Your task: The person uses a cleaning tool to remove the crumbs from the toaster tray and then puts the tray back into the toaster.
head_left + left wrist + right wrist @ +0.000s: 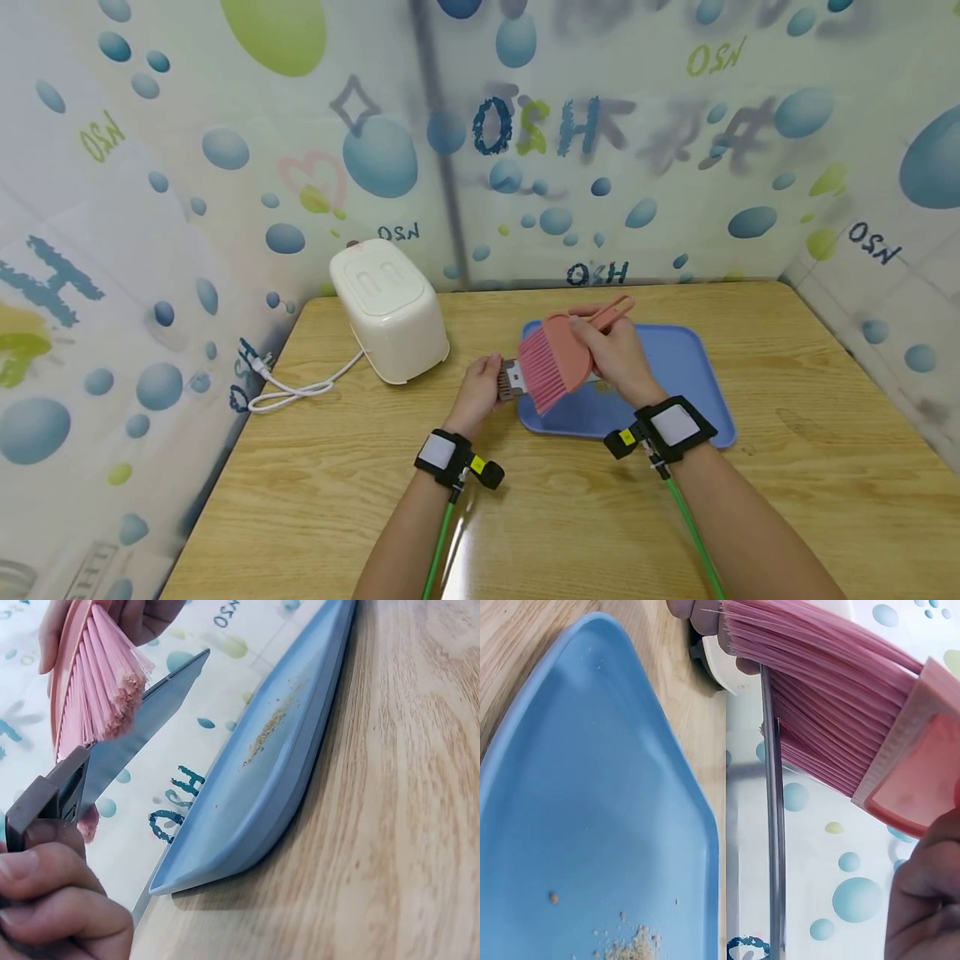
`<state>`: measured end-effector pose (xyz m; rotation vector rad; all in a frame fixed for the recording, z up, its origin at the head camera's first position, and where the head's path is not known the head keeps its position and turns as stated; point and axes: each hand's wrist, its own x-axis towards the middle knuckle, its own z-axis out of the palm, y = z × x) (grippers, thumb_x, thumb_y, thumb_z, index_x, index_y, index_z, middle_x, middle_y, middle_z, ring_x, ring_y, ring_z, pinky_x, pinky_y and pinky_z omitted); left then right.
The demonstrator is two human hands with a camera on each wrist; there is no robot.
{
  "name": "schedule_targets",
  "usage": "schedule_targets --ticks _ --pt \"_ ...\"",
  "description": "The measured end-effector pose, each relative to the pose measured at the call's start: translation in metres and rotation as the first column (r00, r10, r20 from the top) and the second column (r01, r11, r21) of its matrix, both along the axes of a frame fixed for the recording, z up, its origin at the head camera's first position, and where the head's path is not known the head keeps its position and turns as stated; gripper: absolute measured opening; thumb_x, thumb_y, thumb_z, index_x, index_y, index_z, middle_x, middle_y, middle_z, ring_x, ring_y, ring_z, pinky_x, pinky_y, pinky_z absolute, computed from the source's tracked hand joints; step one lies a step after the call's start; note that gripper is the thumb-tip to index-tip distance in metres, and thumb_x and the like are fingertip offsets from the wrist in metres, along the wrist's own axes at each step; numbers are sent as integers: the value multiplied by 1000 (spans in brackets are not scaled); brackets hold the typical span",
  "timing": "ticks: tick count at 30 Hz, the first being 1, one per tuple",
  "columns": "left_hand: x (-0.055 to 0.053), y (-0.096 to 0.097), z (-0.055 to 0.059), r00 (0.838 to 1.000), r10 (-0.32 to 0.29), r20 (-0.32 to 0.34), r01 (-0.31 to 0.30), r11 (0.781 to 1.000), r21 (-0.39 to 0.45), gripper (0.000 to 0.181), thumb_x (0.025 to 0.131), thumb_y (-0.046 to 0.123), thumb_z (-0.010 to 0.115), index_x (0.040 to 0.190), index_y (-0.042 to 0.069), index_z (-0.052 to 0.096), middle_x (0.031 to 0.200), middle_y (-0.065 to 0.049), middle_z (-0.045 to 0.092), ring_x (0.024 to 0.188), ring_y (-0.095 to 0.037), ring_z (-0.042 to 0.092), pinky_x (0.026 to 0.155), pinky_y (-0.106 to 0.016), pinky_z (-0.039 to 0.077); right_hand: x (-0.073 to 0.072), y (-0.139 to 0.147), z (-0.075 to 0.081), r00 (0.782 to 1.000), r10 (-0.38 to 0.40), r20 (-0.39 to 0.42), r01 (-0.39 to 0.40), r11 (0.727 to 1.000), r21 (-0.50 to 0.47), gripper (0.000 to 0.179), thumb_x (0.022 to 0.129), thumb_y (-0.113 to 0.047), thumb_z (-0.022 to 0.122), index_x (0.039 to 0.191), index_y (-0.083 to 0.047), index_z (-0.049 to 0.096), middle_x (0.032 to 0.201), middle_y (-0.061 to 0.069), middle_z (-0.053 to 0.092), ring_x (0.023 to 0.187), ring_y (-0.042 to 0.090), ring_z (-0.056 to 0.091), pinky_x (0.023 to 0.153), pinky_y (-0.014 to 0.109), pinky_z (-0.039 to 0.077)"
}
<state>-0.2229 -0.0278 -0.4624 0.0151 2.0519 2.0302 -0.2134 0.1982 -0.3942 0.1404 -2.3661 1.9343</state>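
Note:
My left hand (477, 393) grips the brown end of a flat metal crumb tray (142, 724), which is held tilted above the blue tray (686, 367). In my right hand (621, 360) is a pink brush (551, 362), held by its handle. Its bristles lie against the metal sheet and hide much of it in the head view. Crumbs cling to the bristle tips in the left wrist view. A patch of crumbs (634, 946) lies on the blue tray below, with a few loose bits around it.
A cream toaster (390, 312) stands at the back left of the wooden table (360, 492). Its white cord (300, 390) loops out to the left and ends in a plug near the table's edge. Patterned sheets (525, 208) enclose the back and sides.

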Motion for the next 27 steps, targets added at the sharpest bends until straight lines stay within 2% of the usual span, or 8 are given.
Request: schedule_targets --ticks 7,12,16,27 --pt "0 0 2 1000 3 10 -3 1000 -16 47 113 35 33 125 -3 57 90 -5 55 71 -13 50 59 -23 39 1 7 3 1000 -10 4 10 1000 -2 47 104 -33 59 138 -1 56 66 0 65 38 9 37 38 27 32" --pt "0 -1 3 1000 4 16 -3 1000 -31 47 113 35 32 126 -3 57 93 -5 57 75 -13 53 62 -24 41 1 12 2 999 -37 -1 37 999 0 46 104 -33 60 137 -2 57 69 0 67 38 10 42 37 28 33" --pt "0 -1 3 1000 4 12 -3 999 -34 47 113 35 32 126 -3 57 93 -5 57 74 -13 54 61 -24 42 1 16 1 998 -61 4 61 998 2 47 104 -33 61 139 -2 57 73 -2 70 40 9 46 38 27 35" --pt "-1 -1 1 1000 3 16 -3 1000 -21 47 113 37 33 126 -2 58 89 -3 57 69 -11 52 57 -23 39 1 27 0 994 -108 12 108 994 25 49 103 -35 61 138 -1 58 75 -5 69 41 8 44 38 26 33"
